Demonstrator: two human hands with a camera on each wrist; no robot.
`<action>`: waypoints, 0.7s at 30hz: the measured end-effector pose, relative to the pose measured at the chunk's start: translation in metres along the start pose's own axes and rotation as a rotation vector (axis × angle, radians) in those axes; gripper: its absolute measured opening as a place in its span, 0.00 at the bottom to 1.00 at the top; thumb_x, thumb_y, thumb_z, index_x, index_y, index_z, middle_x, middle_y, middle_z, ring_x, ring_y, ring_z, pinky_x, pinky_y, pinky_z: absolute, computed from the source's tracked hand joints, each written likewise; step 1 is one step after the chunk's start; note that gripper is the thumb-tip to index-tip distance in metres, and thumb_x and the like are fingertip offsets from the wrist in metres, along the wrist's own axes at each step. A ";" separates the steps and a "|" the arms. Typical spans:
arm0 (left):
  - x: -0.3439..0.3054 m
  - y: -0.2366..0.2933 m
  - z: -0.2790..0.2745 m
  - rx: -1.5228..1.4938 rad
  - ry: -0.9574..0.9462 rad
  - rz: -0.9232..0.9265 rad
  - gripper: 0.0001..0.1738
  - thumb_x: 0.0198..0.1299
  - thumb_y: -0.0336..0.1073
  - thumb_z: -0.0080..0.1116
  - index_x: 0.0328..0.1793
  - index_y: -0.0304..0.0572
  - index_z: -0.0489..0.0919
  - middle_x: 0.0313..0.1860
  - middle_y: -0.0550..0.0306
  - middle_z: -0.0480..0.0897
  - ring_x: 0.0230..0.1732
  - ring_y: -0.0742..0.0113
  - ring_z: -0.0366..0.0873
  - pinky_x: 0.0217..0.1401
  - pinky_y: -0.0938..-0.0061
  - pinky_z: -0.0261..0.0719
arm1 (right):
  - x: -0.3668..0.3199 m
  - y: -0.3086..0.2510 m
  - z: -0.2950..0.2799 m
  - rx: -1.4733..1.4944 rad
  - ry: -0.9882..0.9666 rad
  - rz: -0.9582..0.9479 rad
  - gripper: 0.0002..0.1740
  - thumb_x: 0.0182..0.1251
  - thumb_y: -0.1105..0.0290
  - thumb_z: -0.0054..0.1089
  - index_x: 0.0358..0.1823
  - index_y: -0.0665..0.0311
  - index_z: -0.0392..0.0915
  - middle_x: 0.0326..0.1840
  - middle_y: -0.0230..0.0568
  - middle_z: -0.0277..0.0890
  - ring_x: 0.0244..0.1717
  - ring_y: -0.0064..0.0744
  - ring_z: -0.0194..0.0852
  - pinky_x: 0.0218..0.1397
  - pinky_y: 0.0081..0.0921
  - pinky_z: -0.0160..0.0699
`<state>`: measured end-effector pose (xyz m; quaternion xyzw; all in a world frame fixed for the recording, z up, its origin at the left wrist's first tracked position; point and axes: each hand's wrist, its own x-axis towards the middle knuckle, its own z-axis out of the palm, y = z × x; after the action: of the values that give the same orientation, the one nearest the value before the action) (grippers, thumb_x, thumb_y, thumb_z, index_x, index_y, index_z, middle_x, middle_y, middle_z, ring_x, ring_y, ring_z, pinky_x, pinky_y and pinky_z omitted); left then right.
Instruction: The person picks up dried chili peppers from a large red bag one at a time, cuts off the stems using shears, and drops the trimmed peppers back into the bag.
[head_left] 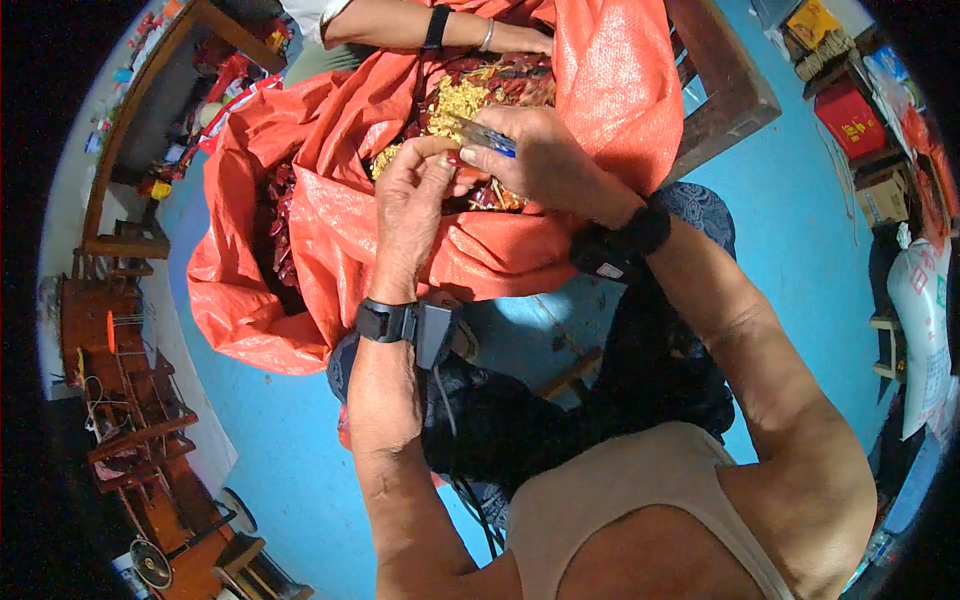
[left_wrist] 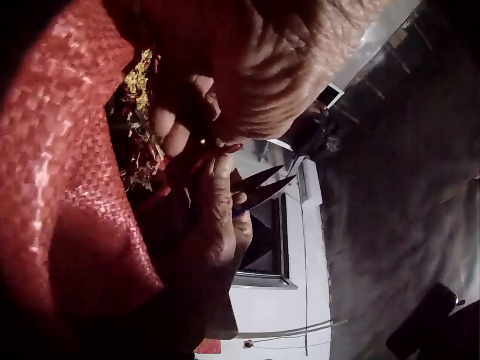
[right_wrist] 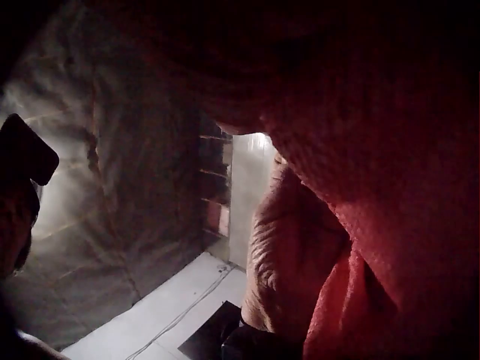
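Observation:
My right hand (head_left: 550, 165) grips a pair of scissors (head_left: 484, 137) with blue on the handle. In the left wrist view, the two pointed scissor blades (left_wrist: 259, 191) stand apart beside the fingers. Close against it, my left hand (head_left: 412, 200) pinches a dried red chili (left_wrist: 217, 155) between thumb and fingers. Both hands are over an orange-red woven sack (head_left: 340, 215), its mouth folded down. Inside are dried red chili pieces (head_left: 488, 196) and a heap of yellow seeds (head_left: 455, 105). The right wrist view is mostly dark and hides the right fingers.
Another person's arm (head_left: 400, 24) reaches into the sack from the far side. A wooden frame (head_left: 725, 90) stands at the sack's right. White sack (head_left: 918, 330) and red box (head_left: 850, 118) line the right side; wooden furniture (head_left: 130, 370) is at the left.

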<state>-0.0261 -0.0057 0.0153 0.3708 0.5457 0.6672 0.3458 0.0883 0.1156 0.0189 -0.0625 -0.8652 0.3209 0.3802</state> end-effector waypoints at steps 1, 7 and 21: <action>0.002 0.000 -0.005 0.003 0.019 -0.003 0.08 0.61 0.28 0.48 0.46 0.36 0.73 0.33 0.60 0.77 0.32 0.76 0.76 0.36 0.83 0.76 | 0.000 0.003 0.001 0.039 0.009 0.089 0.10 0.56 0.66 0.58 0.27 0.66 0.72 0.18 0.41 0.69 0.21 0.34 0.68 0.25 0.32 0.68; 0.019 0.028 -0.080 0.400 0.500 0.248 0.09 0.59 0.31 0.51 0.45 0.36 0.75 0.33 0.61 0.78 0.28 0.74 0.72 0.31 0.82 0.72 | 0.007 0.010 -0.010 0.191 0.076 0.295 0.15 0.58 0.61 0.52 0.24 0.68 0.70 0.15 0.37 0.63 0.16 0.25 0.61 0.22 0.30 0.64; 0.021 0.020 -0.069 0.376 0.376 0.238 0.09 0.59 0.32 0.54 0.44 0.38 0.78 0.34 0.61 0.79 0.31 0.76 0.73 0.34 0.84 0.70 | 0.008 0.005 -0.020 0.613 0.205 0.310 0.15 0.64 0.61 0.50 0.27 0.66 0.70 0.19 0.27 0.66 0.21 0.15 0.61 0.23 0.17 0.61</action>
<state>-0.0981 -0.0235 0.0289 0.3596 0.6669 0.6473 0.0833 0.0956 0.1327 0.0308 -0.1077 -0.6664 0.6115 0.4129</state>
